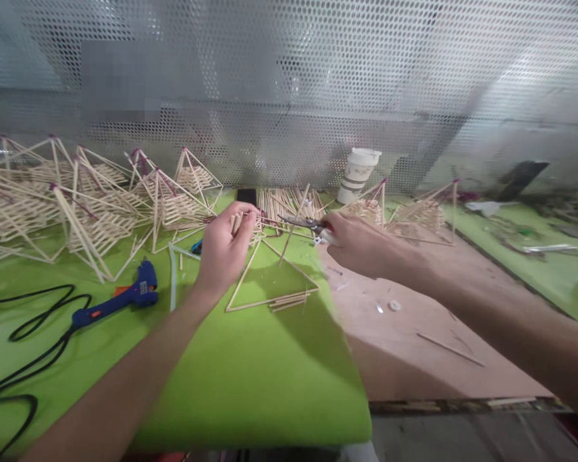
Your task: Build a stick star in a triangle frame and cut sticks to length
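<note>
My left hand (224, 247) is closed around the ends of some thin wooden sticks (236, 223). From its fingertips a dark red thread (269, 222) runs toward the scissors (301, 222), which my closed right hand (353, 242) grips by the handles. The blades point left, close to the thread; whether they touch it I cannot tell. Below the hands, a triangle of sticks (250, 306) lies on the green cover (250, 372), a few loose sticks (289, 299) along its front side. Behind the hands spreads a pile of sticks (276, 202).
Several stick pyramids with purple-tied tips (156, 192) crowd the left and back. A blue glue gun (118, 300) with a black cable lies at left. At the back stands a paper cup (358, 174). A brown board (404, 359) is on the right, before a perforated metal screen (289, 83).
</note>
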A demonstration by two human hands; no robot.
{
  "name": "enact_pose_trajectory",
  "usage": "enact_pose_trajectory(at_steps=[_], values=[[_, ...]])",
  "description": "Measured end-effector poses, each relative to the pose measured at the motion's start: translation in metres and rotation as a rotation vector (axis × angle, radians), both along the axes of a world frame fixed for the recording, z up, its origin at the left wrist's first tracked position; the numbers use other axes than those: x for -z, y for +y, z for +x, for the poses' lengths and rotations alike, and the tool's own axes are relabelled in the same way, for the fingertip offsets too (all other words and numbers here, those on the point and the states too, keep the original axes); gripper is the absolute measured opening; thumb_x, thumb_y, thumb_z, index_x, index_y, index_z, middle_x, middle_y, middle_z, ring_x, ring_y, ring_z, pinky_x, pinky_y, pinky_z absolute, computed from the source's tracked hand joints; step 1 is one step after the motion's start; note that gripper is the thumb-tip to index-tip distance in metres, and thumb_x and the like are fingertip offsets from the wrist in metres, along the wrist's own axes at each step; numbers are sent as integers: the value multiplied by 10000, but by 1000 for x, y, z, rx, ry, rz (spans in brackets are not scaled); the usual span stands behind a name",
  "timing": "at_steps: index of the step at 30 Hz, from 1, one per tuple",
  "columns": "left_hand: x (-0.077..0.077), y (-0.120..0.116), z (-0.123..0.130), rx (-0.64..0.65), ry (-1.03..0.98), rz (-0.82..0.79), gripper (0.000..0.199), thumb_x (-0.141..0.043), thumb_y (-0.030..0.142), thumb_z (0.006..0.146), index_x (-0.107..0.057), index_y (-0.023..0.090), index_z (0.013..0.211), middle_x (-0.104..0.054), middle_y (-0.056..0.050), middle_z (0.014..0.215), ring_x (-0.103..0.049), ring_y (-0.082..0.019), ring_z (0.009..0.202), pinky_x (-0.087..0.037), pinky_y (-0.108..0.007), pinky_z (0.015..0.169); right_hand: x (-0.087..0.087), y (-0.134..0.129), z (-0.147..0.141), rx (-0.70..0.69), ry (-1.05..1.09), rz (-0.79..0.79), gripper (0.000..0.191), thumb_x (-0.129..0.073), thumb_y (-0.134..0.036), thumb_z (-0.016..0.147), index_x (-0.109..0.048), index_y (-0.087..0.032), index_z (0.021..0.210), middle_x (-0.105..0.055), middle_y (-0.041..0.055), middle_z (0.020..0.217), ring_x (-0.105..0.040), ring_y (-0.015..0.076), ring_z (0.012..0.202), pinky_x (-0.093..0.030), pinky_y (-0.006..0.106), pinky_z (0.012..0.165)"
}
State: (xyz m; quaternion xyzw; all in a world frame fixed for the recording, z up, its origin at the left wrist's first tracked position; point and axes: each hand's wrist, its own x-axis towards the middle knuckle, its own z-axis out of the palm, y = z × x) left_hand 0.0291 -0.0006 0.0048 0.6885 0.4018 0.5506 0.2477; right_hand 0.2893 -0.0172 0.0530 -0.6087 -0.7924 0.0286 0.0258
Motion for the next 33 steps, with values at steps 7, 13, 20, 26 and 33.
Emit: enact_pose_trajectory(at_steps=[7,13,20,26,33], values=[[-23,-10,-7,-10,337,223,427,-709,391,981,-642,201,1358,-683,35,753,-537,-123,537,-422,-253,527,-5,3,-18,-252,-518,557,309,-451,-43,924,-628,-55,1178,-658,205,1046,-543,330,941,-390,451,876],[-10,9,-11,-117,981,167,175,-605,279,1042,-737,165,1049,-778,-100,892,-725,-259,782,-470,-315,643,3,15,-38,-328,-662,611,310,-435,-33,922,-651,-58,1142,-638,201,1031,-507,327,914,-379,437,823],[-1,23,-15,-140,1103,49,283,-505,98,995,-780,161,986,-742,-123,773,-721,-298,730,-488,-346,642,11,38,-52,-385,-628,506,373,-401,-86,913,-645,-69,1195,-650,225,1040,-533,354,909,-433,459,809],[10,36,-21,-136,1029,25,310,-494,95,1003,-798,153,1029,-719,-108,758,-684,-238,669,-507,-325,646,9,45,-65,-351,-630,448,364,-406,-96,930,-645,-87,1205,-652,211,1000,-546,329,861,-432,434,757],[13,40,-22,-132,977,20,297,-496,125,1024,-791,131,988,-692,-91,726,-663,-209,630,-480,-303,619,7,51,-69,-376,-600,469,329,-420,-129,933,-644,-92,1171,-636,203,966,-535,321,824,-409,444,775]])
